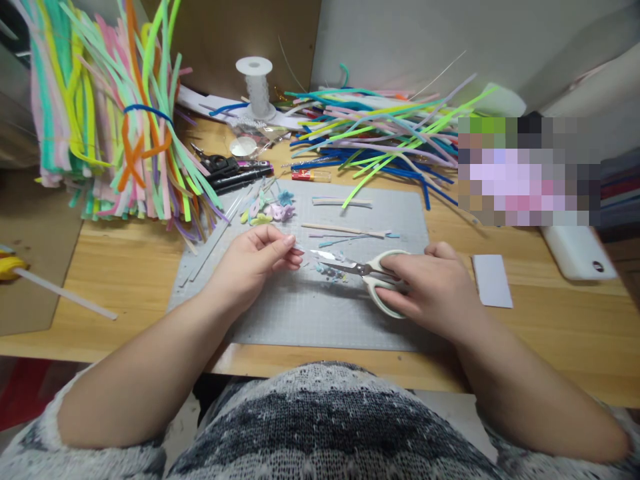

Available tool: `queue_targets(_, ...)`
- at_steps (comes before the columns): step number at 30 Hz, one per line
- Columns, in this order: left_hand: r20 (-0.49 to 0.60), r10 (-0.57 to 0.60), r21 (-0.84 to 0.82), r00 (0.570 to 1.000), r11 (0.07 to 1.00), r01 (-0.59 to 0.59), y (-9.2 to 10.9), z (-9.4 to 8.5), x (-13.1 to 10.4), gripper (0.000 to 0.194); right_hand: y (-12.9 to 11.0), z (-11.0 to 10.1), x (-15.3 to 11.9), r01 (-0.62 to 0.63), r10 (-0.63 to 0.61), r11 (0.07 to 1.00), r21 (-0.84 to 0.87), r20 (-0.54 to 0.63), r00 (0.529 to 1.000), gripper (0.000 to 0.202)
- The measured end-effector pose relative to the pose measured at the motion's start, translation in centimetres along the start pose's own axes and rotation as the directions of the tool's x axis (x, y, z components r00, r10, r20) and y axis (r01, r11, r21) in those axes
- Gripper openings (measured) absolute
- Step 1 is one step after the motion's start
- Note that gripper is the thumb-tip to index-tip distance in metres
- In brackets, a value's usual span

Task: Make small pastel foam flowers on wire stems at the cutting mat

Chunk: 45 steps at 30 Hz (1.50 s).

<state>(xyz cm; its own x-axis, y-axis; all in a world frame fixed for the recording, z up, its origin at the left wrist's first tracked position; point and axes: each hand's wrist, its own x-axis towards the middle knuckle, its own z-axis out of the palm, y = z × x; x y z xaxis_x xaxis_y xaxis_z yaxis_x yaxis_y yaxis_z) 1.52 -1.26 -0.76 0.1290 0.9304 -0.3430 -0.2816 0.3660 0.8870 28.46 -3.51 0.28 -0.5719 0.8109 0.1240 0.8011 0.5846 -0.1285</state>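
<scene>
My right hand [433,287] grips a pair of scissors [367,270] with pale handles, fingers through the loops. The slightly parted blades point left, toward my left hand [267,253]. Thumb and fingers of that hand are pinched together on a small pale piece, too small to make out. Tiny blue and pale clippings [330,272] lie scattered below the blades on the grey cutting mat [320,323]. Just beyond my left hand sits a cluster of small pastel flower shapes [273,210]. Short pipe cleaner lengths [345,230] lie across the mat's middle.
A thick bundle of coloured pipe cleaners [120,127] stands at the back left. Loose pipe cleaners [390,127] spread across the back, beside a clear spool [257,87]. Black pens [240,177] lie behind the mat. To the right are a white card [493,280] and a white power bank-like block [575,250].
</scene>
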Motion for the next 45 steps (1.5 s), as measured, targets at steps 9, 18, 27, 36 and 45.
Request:
queue_targets(9, -0.024, 0.001, 0.014, 1.0, 1.0, 0.0, 0.1, 0.2, 0.0, 0.025, 0.0, -0.1, 0.1, -0.034, 0.033, 0.997, 0.069, 0.028, 0.999, 0.016)
queue_targets(18, -0.003, -0.008, 0.018, 1.0, 1.0, 0.008, 0.0, 0.1, 0.0, 0.026, 0.2, 0.0, 0.1, -0.046, 0.039, 0.993, 0.108, 0.062, 0.997, 0.017)
queue_targets(27, 0.028, -0.049, -0.011, 0.998, 0.999, 0.05, 0.0, 0.1, 0.0, 0.025, 0.3, 0.1, 0.0, -0.027, 0.016, 0.991, 0.128, 0.085, 0.996, 0.017)
queue_targets(36, -0.019, 0.051, 0.033, 0.999, 0.998, -0.051, 0.0, 0.1, -0.1, 0.029, 0.5, -0.7, 0.0, -0.064, 0.066, 0.994, 0.091, -0.022, 0.998, 0.014)
queue_targets(45, -0.047, 0.075, 0.143, 0.996, 0.987, -0.068, 0.1, 0.5, -0.4, 0.026, -0.8, -0.2, 0.1, -0.047, 0.047, 0.999, -0.002, -0.005, 0.999, 0.016)
